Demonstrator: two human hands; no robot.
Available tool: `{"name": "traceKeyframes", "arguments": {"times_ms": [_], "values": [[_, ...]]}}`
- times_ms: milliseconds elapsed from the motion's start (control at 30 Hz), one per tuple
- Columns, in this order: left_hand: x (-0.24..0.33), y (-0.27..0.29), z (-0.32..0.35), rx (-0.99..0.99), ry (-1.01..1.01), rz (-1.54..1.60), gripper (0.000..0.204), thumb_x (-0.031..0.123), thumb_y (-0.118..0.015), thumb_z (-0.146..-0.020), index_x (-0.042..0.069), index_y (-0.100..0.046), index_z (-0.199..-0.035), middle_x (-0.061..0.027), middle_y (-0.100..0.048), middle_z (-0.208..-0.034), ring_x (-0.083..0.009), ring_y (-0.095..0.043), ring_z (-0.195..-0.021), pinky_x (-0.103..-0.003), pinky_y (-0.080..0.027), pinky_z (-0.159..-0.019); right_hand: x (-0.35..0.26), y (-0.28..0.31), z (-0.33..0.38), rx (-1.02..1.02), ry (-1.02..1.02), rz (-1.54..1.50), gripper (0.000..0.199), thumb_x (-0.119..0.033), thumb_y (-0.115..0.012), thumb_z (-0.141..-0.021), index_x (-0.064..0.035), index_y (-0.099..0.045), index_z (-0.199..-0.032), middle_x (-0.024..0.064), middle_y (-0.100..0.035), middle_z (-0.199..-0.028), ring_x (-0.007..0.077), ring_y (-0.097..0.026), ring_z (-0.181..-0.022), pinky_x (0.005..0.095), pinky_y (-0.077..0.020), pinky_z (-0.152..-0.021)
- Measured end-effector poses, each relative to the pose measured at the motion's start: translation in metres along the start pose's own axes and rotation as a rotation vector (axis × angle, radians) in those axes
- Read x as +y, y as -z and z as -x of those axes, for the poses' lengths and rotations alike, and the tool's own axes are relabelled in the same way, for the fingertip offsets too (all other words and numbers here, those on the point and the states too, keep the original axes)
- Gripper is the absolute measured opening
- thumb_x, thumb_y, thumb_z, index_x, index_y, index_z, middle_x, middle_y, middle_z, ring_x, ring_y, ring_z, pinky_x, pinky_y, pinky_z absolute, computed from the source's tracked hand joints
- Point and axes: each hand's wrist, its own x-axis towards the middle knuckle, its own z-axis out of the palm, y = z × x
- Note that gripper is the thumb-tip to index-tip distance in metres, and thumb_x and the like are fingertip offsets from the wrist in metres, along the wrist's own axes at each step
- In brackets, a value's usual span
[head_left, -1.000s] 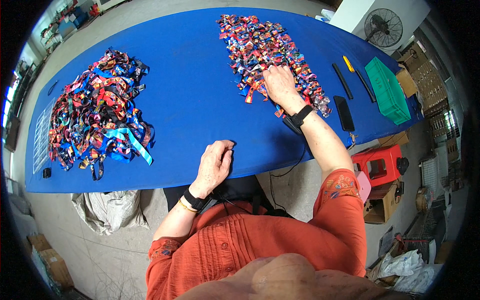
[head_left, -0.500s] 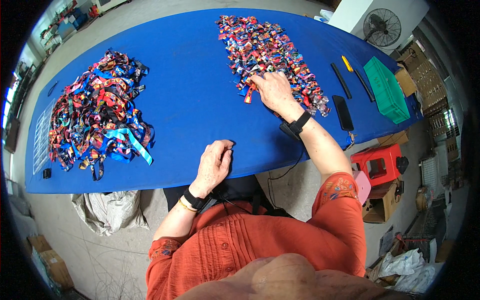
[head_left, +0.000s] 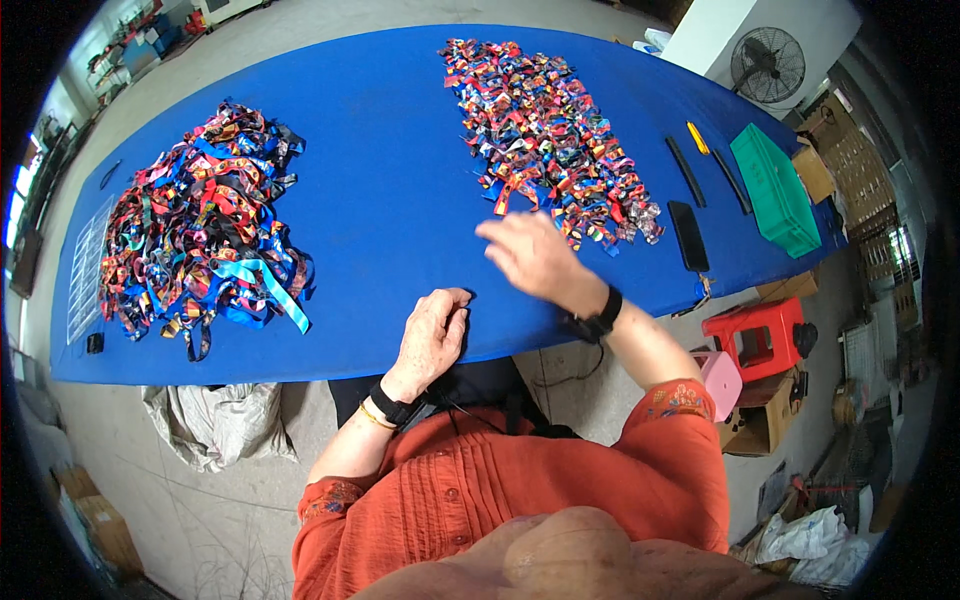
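Ribbons in the short-cut pile lay just beyond my right hand, which hovered blurred over the blue table; whether its fingers gripped anything I could not tell. My left hand rested loosely curled at the table's near edge, holding nothing visible. A tangled ribbon heap sat far left, a black phone to the right.

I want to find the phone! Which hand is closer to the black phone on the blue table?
The right hand. It is over the table just left of the black phone, beside the small ribbon pile. The left hand rests at the table's near edge, farther away.
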Motion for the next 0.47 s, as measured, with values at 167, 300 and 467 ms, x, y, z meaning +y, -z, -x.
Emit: {"name": "traceKeyframes", "arguments": {"times_ms": [167, 300, 467], "values": [[0.001, 0.011, 0.012, 0.005, -0.004, 0.039, 0.02, 0.0, -0.061, -0.087, 0.003, -0.061, -0.107, -0.0162, -0.064, -0.101, -0.0357, -0.061, -0.094, -0.042, -0.048, -0.085, -0.044, -0.015, 0.028, -0.152, 0.025, -0.231, 0.04, -0.021, -0.069, -0.087, -0.0077, -0.062, -0.123, 0.0137, -0.062, -0.116, 0.0313, -0.059, -0.108, 0.0422, -0.0443, -0.092], [0.004, 0.04, 0.026, 0.06, -0.074, -0.217, 0.025, 0.001, -0.064, -0.083, 0.001, -0.059, -0.107, -0.016, -0.062, -0.107, -0.0346, -0.059, -0.105, -0.043, -0.045, -0.094, -0.046, -0.019, 0.036, -0.117, -0.002, -0.182, 0.045, -0.023, -0.07, -0.085, -0.0091, -0.061, -0.127, 0.0178, -0.057, -0.127, 0.0359, -0.054, -0.119, 0.0471, -0.041, -0.101], [-0.003, 0.085, 0.042, 0.234, -0.007, -0.525, 0.032, 0.004, -0.068, -0.081, 0.0, -0.058, -0.111, -0.0177, -0.057, -0.12, -0.0384, -0.054, -0.116, -0.048, -0.041, -0.101, -0.038, -0.032, 0.044, -0.126, -0.07, -0.095, 0.049, -0.028, -0.072, -0.083, -0.0131, -0.061, -0.128, 0.0173, -0.052, -0.138, 0.0386, -0.05, -0.126, 0.0539, -0.036, -0.106]]}}
